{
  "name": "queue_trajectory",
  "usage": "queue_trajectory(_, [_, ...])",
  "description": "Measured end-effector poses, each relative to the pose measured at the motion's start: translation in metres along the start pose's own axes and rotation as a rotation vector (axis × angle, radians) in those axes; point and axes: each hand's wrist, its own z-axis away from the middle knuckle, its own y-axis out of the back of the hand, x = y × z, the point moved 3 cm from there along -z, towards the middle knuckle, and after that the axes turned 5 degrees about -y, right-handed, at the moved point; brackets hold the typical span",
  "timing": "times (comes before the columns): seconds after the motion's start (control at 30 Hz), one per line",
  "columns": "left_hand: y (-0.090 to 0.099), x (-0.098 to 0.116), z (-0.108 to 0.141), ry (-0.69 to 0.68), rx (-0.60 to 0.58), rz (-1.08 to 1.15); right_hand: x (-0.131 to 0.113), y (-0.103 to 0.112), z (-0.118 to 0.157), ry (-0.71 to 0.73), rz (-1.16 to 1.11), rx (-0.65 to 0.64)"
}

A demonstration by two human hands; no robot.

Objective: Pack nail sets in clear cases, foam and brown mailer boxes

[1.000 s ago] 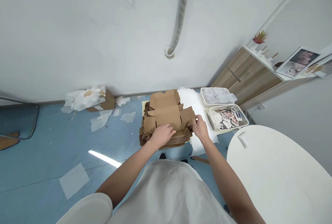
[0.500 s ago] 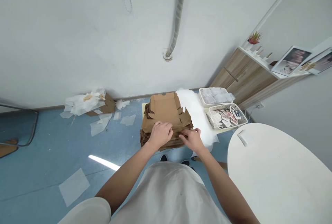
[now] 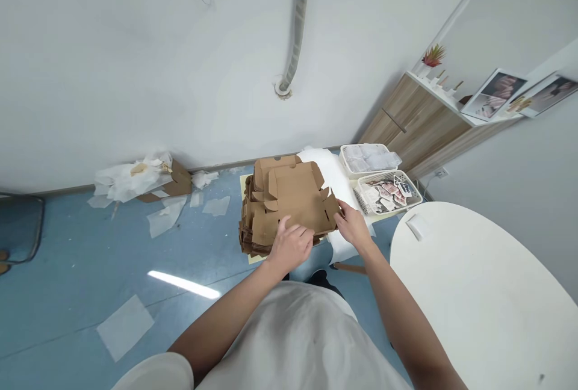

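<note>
A flat, unfolded brown cardboard box (image 3: 298, 188) lies on top of a stack of like cardboard boxes (image 3: 247, 221), offset to the right of those beneath. My left hand (image 3: 292, 245) is at its near edge, fingers curled over the edge with the thumb on the upper face; the fingertips are partly hidden. At the right near corner, my right hand (image 3: 353, 225) pinches the side flap between thumb and fingers. A sheet of white foam wrap (image 3: 332, 170) lies to the right of the stack.
Two white plastic baskets stand right of the wrap: one basket (image 3: 347, 167) holds clear packets, the other basket (image 3: 413, 202) printed cards. A round white table (image 3: 478, 281) is close on my right. Scrap paper (image 3: 126, 327) lies on the blue floor, left.
The top box has shifted right and toward me, uncovering the box behind it. My right hand has moved right, from the near edge to the side flap; the left has moved slightly right and nearer.
</note>
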Motion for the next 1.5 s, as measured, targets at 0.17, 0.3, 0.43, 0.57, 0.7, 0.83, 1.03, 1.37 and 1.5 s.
queue_trajectory(0.17, [0.02, 0.005, -0.01, 0.136, 0.004, 0.065, 0.026, 0.003, 0.012, -0.001, 0.041, 0.072])
queue_trajectory(0.3, [0.033, -0.016, -0.023, 0.361, 0.042, 0.004, 0.059, 0.013, 0.027, -0.017, -0.12, 0.158])
queue_trajectory(0.43, [0.01, -0.032, -0.038, 0.482, -0.023, 0.13, 0.102, 0.032, 0.051, -0.081, -0.264, 0.321])
queue_trajectory(0.57, [-0.036, -0.004, -0.058, 0.43, -0.215, 0.372, 0.151, 0.055, 0.089, -0.158, -0.396, 0.521])
queue_trajectory(0.7, [-0.085, 0.052, -0.075, 0.396, -0.397, 0.675, 0.206, 0.072, 0.138, -0.327, -0.479, 0.666])
queue_trajectory(0.83, [-0.132, 0.106, -0.085, 0.366, -0.502, 0.926, 0.261, 0.076, 0.189, -0.449, -0.534, 0.773])
queue_trajectory(1.03, [-0.184, 0.189, -0.095, 0.342, -0.629, 1.101, 0.322, 0.074, 0.255, -0.614, -0.527, 0.888])
queue_trajectory(1.37, [-0.24, 0.268, -0.108, 0.038, -0.696, 0.706, 0.373, 0.053, 0.308, -0.835, -0.6, 0.919])
queue_trajectory(1.5, [-0.254, 0.279, -0.12, -0.084, -0.742, 0.557, 0.38, 0.04, 0.308, -0.87, -0.653, 0.944])
